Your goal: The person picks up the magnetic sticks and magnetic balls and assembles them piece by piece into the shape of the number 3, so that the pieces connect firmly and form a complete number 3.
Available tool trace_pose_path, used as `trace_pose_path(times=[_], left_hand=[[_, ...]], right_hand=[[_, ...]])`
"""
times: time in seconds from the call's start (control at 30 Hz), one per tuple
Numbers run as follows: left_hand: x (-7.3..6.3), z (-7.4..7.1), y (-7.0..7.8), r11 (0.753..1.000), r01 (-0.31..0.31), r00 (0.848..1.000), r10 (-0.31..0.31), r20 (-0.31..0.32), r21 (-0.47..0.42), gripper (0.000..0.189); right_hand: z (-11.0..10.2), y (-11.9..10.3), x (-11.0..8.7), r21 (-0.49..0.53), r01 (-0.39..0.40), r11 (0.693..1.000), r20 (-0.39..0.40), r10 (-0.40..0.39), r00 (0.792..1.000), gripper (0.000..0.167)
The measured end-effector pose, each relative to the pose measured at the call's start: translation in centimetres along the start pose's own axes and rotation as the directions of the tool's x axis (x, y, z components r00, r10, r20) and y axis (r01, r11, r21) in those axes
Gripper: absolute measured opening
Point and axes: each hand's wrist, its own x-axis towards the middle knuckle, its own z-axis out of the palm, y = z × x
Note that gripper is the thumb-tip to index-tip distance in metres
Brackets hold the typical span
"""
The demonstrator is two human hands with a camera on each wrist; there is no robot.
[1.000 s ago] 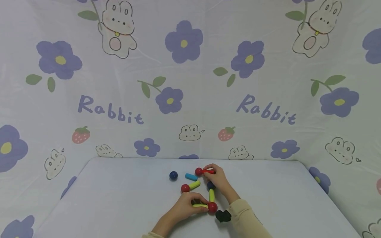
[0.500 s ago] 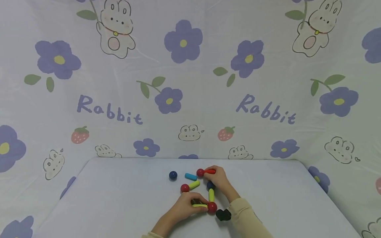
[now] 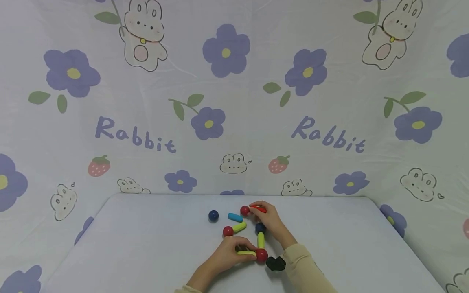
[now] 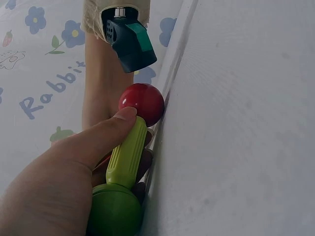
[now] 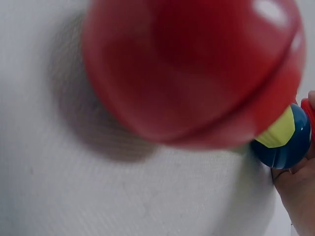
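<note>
My left hand [image 3: 232, 254] grips a yellow-green ribbed rod [image 4: 127, 152] between thumb and fingers. A red ball [image 4: 142, 104] sits at its far end and a green ball [image 4: 115, 210] at its near end. From that red ball another yellow-green rod [image 3: 261, 240] runs away to a dark blue ball [image 3: 260, 228]. My right hand [image 3: 270, 217] pinches a red rod [image 3: 259, 208], with a red ball [image 3: 244, 210] by its left end. Whether those two touch is unclear. In the right wrist view, a red ball [image 5: 197, 69] looms close, hiding much behind it.
Left of my right hand lie a light blue rod [image 3: 235, 217] and a loose dark blue ball [image 3: 213, 215]. A red ball [image 3: 228, 231] with a yellow-green rod [image 3: 239, 227] rests just beyond my left hand. A dark wrist camera [image 3: 276, 263] hangs below the right sleeve.
The red rod in my right hand has tilted, its right end now nearer me. The red ball beside it shifted right, then back left. My left hand has stayed in place.
</note>
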Motion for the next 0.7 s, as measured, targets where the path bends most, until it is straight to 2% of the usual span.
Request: trace_pose_path(times=[0.17,0.37,0.7], left_hand=[[0.0,-0.03,0.03,1.0,0.01,1.0,-0.01,0.005,0.0,0.02],[0.03,0.02,-0.02,1.0,0.021,1.0,-0.021,0.001,0.004,0.02],[-0.05,-0.01,0.32,0.999,0.051,0.999,-0.051,0.001,0.001,0.019]], right_hand=[[-0.05,-0.24,-0.11,0.021,0.009,1.0,0.014,-0.01,1.0,0.025],[-0.49,-0.29,-0.37,0.098,-0.005,0.995,-0.023,0.007,1.0,0.026],[-0.92,0.23,-0.72,0.158,-0.002,0.987,-0.067,0.013,0.998,0.027]])
